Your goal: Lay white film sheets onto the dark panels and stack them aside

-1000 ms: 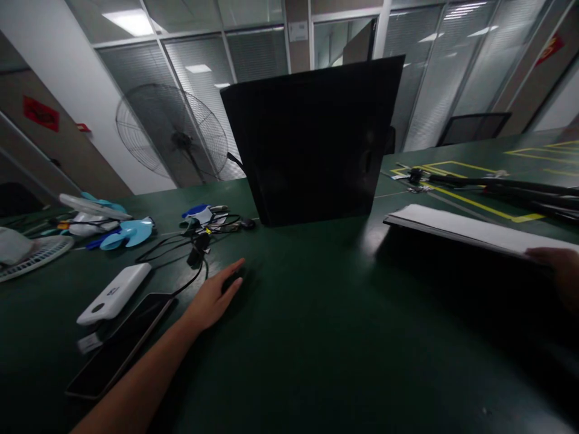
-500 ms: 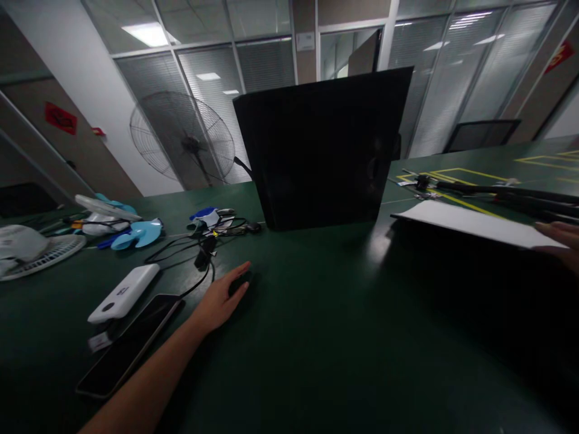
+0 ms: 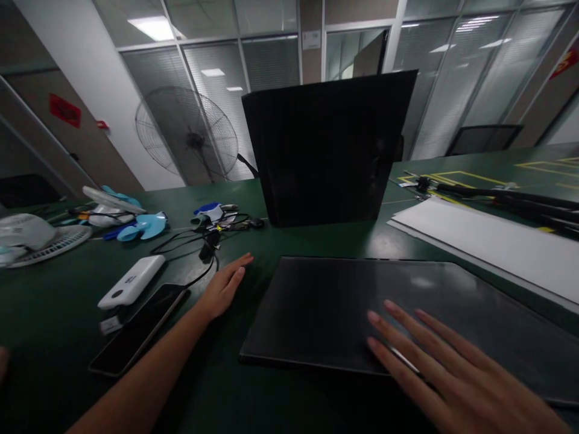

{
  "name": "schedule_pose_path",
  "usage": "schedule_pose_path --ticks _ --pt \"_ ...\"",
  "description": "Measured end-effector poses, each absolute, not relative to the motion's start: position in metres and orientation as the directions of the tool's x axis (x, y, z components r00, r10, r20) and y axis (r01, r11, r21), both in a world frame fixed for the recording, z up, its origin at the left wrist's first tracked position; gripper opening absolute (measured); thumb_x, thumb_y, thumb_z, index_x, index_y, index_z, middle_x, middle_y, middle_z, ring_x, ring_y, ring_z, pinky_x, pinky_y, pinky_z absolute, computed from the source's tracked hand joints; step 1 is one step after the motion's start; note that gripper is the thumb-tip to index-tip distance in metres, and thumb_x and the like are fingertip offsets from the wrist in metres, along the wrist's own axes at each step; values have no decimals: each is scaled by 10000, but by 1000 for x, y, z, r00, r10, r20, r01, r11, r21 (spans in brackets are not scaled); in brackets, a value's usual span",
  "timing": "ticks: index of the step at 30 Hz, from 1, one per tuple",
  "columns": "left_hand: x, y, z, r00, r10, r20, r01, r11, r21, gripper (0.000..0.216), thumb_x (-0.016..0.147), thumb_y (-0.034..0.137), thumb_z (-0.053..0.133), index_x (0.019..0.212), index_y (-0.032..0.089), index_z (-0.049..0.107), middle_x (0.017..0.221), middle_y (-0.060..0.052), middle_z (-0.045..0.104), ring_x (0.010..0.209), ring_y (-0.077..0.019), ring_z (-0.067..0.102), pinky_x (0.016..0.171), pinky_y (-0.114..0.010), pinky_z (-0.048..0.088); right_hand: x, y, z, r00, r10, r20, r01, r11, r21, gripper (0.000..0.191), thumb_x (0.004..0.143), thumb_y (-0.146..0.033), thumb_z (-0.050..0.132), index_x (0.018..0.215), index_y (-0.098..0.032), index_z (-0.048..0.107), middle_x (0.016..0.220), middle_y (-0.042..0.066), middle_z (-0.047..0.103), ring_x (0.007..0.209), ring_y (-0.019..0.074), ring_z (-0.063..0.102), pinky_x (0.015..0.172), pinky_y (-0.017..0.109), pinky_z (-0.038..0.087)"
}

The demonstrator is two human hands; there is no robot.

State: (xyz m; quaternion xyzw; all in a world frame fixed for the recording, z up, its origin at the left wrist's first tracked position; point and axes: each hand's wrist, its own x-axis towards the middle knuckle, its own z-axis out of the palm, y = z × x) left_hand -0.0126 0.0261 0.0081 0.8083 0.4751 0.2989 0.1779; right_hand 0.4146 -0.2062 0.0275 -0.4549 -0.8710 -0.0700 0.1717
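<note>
My left hand lies flat on the dark green table, fingers stretched out, holding nothing. Just to its right lies a flat dark panel. My right hand rests on the near right part of this panel with fingers spread. A black upright panel stands behind it at the table's middle.
A white power bank and a black phone lie left of my left arm, with black cables behind. Blue fan blades and a white fan grille sit far left. White sheets lie right. A standing fan is behind.
A flat dark panel now lies on the table in front of me. My right hand moved from the white sheets at the right edge down onto this panel. The left hand stayed put.
</note>
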Motion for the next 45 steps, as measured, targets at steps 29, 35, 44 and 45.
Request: schedule_pose_path --ticks 29,35,44,45 --pt "-12 24 -6 401 913 73 899 -407 163 828 998 701 403 1646 202 279 1704 -141 198 1582 -365 152 1258 -614 177 657 12 -23 478 819 317 872 -401 -279 344 863 -532 512 761 -257 690 881 220 638 1080 487 622 869 755 422" --pt "-10 24 -1 365 926 99 899 -378 219 803 974 694 462 1596 189 409 1680 -155 291 1574 -365 208 1255 -615 198 606 -7 21 441 821 361 897 -410 -163 470 939 -549 411 874 -188 706 878 242 620 1027 487 628 781 677 464" --pt "-9 23 3 311 941 130 874 -338 350 747 1055 617 183 1552 144 478 1648 -124 381 1567 -296 272 1276 -550 195 394 -33 35 -231 930 286 967 251 -34 276 942 -314 507 1032 -147 707 1162 188 689 1177 322 620 1055 502 470" --pt "-10 23 2 305 943 135 866 -333 373 763 1056 615 146 1552 138 477 1643 -118 391 1564 -289 281 1278 -542 198 373 -39 30 -331 911 246 935 352 -47 287 932 -311 533 1090 -159 716 1261 160 676 1224 296 607 1089 461 461"
